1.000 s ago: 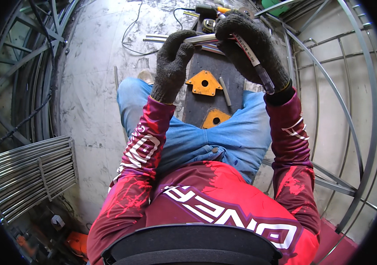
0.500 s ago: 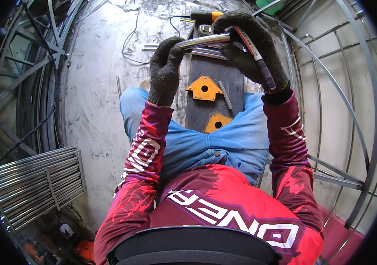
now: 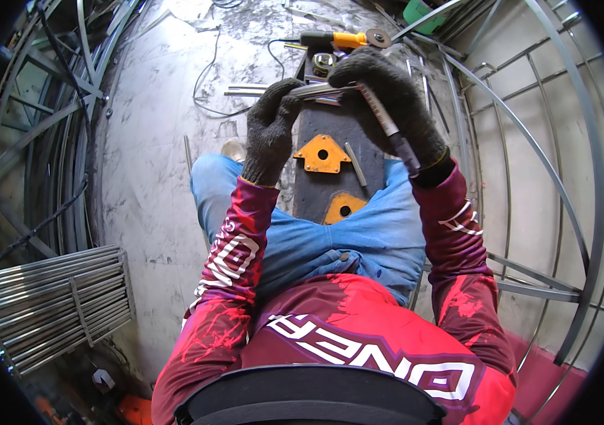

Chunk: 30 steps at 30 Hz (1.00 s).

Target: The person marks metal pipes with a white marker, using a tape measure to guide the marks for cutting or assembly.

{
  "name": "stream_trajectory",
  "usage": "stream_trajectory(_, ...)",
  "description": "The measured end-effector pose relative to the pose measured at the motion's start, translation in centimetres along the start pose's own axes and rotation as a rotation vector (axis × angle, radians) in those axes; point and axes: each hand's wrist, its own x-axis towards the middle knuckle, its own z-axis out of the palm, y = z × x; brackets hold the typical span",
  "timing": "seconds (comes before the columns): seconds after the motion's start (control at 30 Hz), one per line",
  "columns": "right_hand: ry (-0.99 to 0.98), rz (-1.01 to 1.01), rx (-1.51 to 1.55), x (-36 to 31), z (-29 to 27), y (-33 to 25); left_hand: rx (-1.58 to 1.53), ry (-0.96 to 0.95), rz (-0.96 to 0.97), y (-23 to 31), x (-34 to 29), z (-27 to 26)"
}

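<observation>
Left hand [image 3: 269,129] is curled closed on one metal tube [image 3: 319,91], upper middle of the frame; right hand [image 3: 402,99] meets its other end, gripping one marker [image 3: 387,122]. Step looks like handling the tube; marking would need the marker swung round; below, two yellow blocks [image 3: 322,142] [image 3: 333,210], one short rod [image 3: 356,164]; above, one grinder [image 3: 348,40]

A metalworking workshop with a scuffed, smudged pale floor [image 3: 156,177]. A yellow-and-black angle grinder with a round disc [image 3: 348,40], flat orange house-shaped metal plates [image 3: 310,156] and long grey steel bars [image 3: 54,163] crowding the left show it.
</observation>
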Motion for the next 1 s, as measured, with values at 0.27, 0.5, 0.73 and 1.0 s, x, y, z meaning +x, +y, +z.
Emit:
stream_trajectory(0.27,0.066,0.157,0.268,0.2,1.4,0.2,-0.083,0.026,0.033,-0.8,0.2,-0.5)
stream_trajectory(0.5,0.237,0.069,0.073,-1.1,-0.3,-1.1,0.003,0.058,0.033,-1.3,0.1,-1.3)
stream_trajectory(0.73,0.609,0.458,0.224,-6.0,-3.0,-0.4,0.005,0.042,0.043,-1.0,0.8,-1.6)
stream_trajectory(1.0,0.485,0.369,0.249,-8.4,1.2,2.2,0.012,0.035,0.026,-1.9,0.4,-1.9)
